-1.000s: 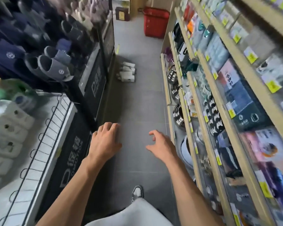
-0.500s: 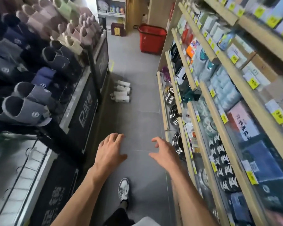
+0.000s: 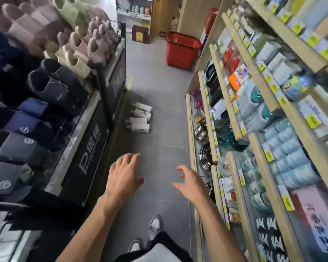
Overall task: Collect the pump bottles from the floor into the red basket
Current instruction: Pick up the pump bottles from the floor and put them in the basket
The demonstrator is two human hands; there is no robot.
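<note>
Several white pump bottles (image 3: 141, 118) lie on their sides in a cluster on the grey floor, close to the left display. The red basket (image 3: 181, 51) stands upright farther down the aisle, by the end of the right shelving. My left hand (image 3: 123, 175) is held out in front of me with fingers spread and holds nothing. My right hand (image 3: 189, 183) is beside it, fingers curled apart, also holding nothing. Both hands hover well short of the bottles.
A slipper rack (image 3: 45, 78) with a black promotion panel (image 3: 91, 154) lines the left side. Wooden shelves (image 3: 240, 114) packed with goods line the right. The grey tiled aisle (image 3: 159, 148) runs between them. My shoes (image 3: 155, 225) show below.
The view has advanced along the aisle; the bottles and the red basket appear nearer and lower in frame. Both hands stay out in front, holding nothing.
</note>
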